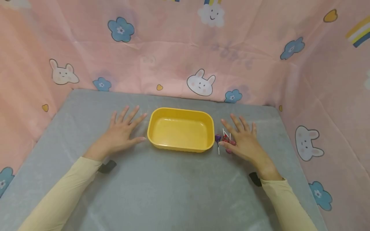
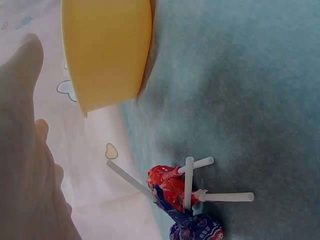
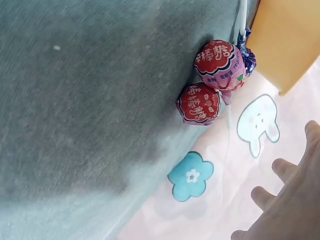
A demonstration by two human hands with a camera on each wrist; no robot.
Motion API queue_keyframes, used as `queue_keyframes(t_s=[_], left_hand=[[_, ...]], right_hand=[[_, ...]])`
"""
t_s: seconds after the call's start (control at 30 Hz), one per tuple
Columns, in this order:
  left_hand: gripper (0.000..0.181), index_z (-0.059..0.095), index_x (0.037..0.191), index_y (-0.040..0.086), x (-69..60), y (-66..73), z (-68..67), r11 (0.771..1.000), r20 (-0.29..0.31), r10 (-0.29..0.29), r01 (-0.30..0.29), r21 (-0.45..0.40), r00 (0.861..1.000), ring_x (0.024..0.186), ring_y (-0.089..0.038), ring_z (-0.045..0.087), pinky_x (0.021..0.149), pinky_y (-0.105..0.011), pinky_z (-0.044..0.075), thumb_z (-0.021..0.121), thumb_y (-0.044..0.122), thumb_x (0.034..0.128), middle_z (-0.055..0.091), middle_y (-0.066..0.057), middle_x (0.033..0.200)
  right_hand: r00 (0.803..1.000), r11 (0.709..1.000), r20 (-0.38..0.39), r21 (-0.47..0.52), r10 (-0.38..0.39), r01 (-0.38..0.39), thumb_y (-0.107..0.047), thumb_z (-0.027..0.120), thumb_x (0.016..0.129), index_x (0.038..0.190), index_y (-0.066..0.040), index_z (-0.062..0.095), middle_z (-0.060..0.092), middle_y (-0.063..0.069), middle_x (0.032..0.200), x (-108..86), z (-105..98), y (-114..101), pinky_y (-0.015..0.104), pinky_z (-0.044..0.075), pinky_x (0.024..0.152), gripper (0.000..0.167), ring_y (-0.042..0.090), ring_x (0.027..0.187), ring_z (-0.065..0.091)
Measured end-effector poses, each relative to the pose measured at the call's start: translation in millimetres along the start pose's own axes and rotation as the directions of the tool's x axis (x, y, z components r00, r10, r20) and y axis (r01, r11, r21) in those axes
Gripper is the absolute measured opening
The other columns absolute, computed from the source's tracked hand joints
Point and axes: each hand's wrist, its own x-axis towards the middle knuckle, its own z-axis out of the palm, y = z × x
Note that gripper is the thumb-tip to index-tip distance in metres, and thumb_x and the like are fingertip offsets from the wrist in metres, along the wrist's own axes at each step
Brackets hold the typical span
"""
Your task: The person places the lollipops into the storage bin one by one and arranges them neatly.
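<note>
A yellow plastic tray (image 1: 180,133) stands between my two hands, with nothing in it. My left hand (image 1: 119,133) hovers left of the tray, fingers straight and spread, holding nothing. In the left wrist view, red-wrapped lollipops (image 2: 172,187) and a dark blue one (image 2: 200,229), white sticks pointing several ways, lie near that hand; the head view mostly hides them. To the tray's right, my right hand (image 1: 244,141) has its fingers spread over a small group of lollipops (image 3: 220,65). A purple lollipop (image 1: 218,138) lies close against the tray's right side.
A grey cloth covers the table (image 1: 173,186). Behind it and at both sides hangs a pink curtain (image 1: 162,64) printed with rabbits, flowers and clouds. A dark strap (image 1: 107,166) shows at the left wrist, another (image 1: 255,179) at the right.
</note>
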Motion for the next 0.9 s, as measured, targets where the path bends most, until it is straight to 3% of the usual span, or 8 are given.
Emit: queue_keyframes(t_s=[0.43,0.9], left_hand=[[0.088,0.008,0.159,0.036,0.9,2.8,4.5,0.999,0.001,0.021,-0.021,-0.024,1.0,0.156,-0.039,-0.009,0.116,-0.074,-0.001,0.052,0.068,0.0905,-0.007,0.0,0.17],[0.085,0.003,0.159,0.038,9.0,9.9,12.9,0.996,0.033,0.031,-0.028,-0.082,0.999,0.155,-0.04,-0.01,0.117,-0.073,-0.004,0.049,0.067,0.0928,-0.012,0.001,0.169]], right_hand=[[0.997,1.0,0.072,-0.002,0.01,-0.01,-0.069,0.057,0.087,0.158,-0.038,0.015,0.007,0.009,0.169,2.6,6,-6,0.078,-0.006,0.113,0.089,0.045,0.153,0.006],[0.997,0.999,0.07,0.028,0.02,-0.022,-0.071,0.056,0.086,0.158,-0.038,0.016,0.007,0.009,0.169,4.9,9,-2,0.078,-0.005,0.113,0.089,0.045,0.153,0.006]])
